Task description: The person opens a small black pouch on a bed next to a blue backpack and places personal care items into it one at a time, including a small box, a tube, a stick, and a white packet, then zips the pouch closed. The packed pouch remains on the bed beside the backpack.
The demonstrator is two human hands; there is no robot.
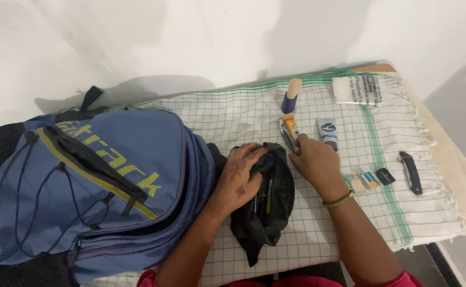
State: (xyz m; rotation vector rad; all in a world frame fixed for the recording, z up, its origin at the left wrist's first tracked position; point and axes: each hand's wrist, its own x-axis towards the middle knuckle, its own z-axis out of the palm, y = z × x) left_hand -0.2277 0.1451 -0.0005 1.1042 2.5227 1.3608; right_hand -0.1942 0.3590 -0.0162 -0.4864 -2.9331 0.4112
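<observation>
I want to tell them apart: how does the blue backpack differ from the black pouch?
The blue backpack is large, bulging and untouched; the black pouch is small, limp and open, gripped at its mouth by the left hand. The backpack has yellow trim; the pouch is plain. Both lie on the checked cloth.

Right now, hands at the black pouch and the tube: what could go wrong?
1. The left hand only pinches the rim of the black pouch; its mouth may sag shut, and the pens inside could snag.
2. The right hand reaches the orange tube among close-set items; it may knock the grey tube beside it.
3. The folding knife lies near the cloth's fringe and could be brushed off.
</observation>
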